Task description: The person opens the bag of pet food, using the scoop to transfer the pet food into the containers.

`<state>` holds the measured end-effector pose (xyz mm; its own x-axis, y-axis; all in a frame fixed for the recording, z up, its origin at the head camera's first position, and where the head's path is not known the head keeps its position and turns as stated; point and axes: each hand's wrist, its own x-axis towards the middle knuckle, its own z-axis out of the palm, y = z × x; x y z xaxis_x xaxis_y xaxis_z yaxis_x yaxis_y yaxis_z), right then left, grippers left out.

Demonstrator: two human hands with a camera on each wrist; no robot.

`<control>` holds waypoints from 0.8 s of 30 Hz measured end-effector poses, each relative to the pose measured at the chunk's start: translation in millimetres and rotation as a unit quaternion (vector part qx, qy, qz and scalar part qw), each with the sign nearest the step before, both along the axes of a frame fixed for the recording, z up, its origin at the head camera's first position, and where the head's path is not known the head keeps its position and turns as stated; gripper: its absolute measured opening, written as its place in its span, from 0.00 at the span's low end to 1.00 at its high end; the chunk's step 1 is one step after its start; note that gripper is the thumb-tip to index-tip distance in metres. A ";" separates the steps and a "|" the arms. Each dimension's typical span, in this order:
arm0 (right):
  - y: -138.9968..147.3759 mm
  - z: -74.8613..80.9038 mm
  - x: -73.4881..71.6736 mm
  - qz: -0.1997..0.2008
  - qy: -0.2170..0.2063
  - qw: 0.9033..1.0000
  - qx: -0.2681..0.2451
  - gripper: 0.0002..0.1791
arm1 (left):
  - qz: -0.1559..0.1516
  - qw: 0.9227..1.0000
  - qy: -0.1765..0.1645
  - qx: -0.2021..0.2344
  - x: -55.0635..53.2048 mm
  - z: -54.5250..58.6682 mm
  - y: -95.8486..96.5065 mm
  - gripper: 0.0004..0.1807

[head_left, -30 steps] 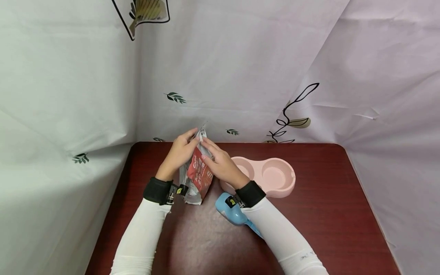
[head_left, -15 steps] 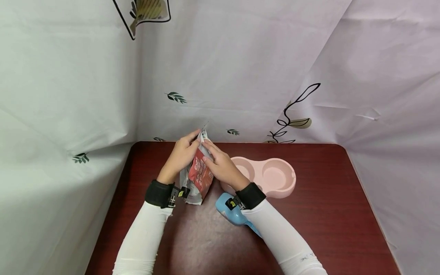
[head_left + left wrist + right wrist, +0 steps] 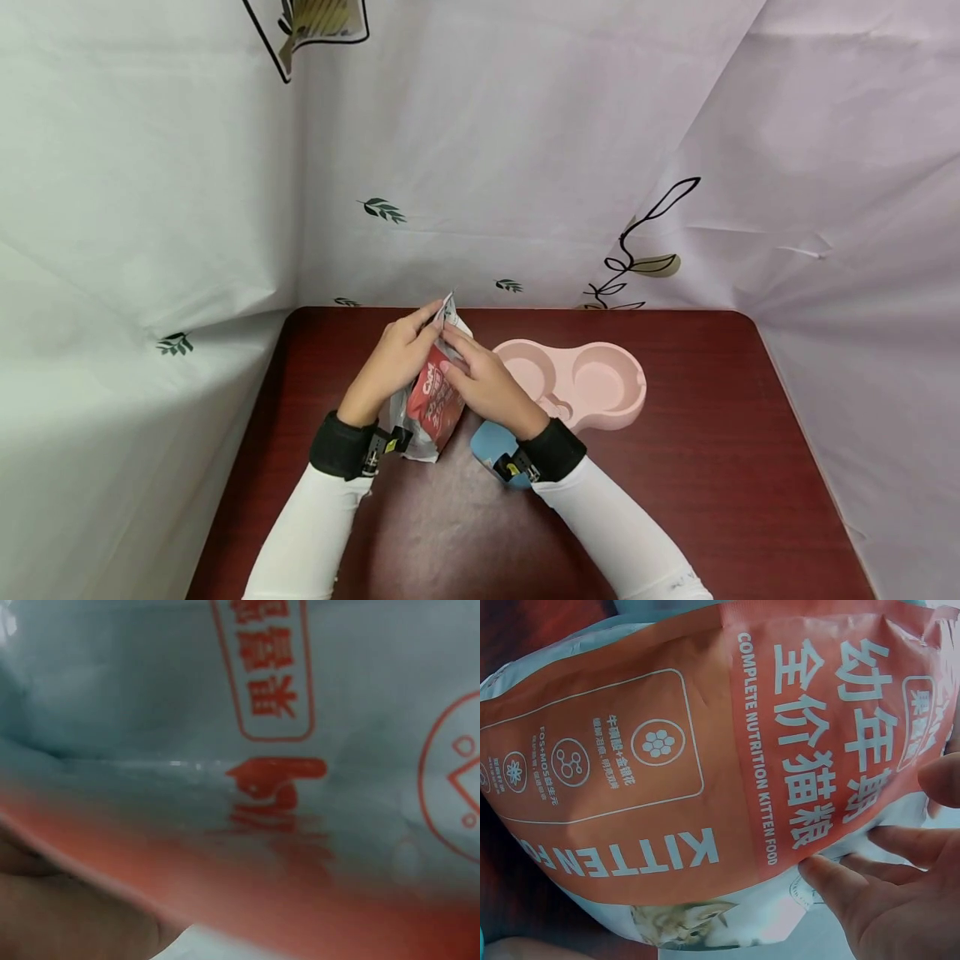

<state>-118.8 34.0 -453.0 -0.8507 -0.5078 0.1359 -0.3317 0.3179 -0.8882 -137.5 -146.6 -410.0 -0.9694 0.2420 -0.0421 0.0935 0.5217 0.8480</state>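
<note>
Your left hand [image 3: 397, 354] and right hand [image 3: 491, 382] both pinch the kitten-food bag [image 3: 435, 404] near its top, left of the pink double bowl [image 3: 562, 365]; you seem to be opening it; next move probably needs gentle, even pulling.

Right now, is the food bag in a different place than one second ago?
Yes. In the head view, the bag has moved a little down the picture, farther from the back edge of the table.
</note>
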 end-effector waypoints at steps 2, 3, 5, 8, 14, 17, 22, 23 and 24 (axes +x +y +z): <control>1.8 0.5 5.1 0.003 -0.001 1.000 0.002 0.31 | -0.006 1.000 0.001 -0.001 5.9 0.8 0.6 0.29; 2.6 0.7 7.2 0.005 -0.001 1.000 0.001 0.31 | -0.008 1.000 0.003 -0.003 8.4 0.9 0.9 0.29; 4.3 1.3 10.9 0.007 -0.006 1.000 -0.002 0.31 | -0.012 1.000 0.009 -0.007 12.9 1.7 1.4 0.28; 6.4 2.7 13.0 0.008 -0.009 1.000 -0.008 0.30 | -0.016 0.999 0.023 -0.018 17.2 2.9 1.8 0.28; 8.8 4.5 3.4 0.002 -0.037 0.999 -0.021 0.26 | -0.045 0.997 0.020 -0.064 13.4 6.5 -1.5 0.29; 10.1 6.6 -5.0 -0.006 -0.055 0.998 -0.025 0.23 | -0.065 0.993 0.027 -0.094 3.5 10.5 -2.6 0.28; 11.1 10.3 -20.2 -0.023 -0.063 0.998 -0.020 0.20 | -0.078 0.987 0.033 -0.133 -18.1 16.8 -2.1 0.20; 11.0 11.1 -22.9 -0.025 -0.066 0.997 -0.020 0.20 | -0.078 0.986 0.032 -0.141 -22.2 17.8 -1.7 0.17; 11.1 12.2 -24.9 -0.026 -0.071 0.997 -0.022 0.20 | -0.078 0.985 0.032 -0.149 -26.5 18.5 -1.0 0.15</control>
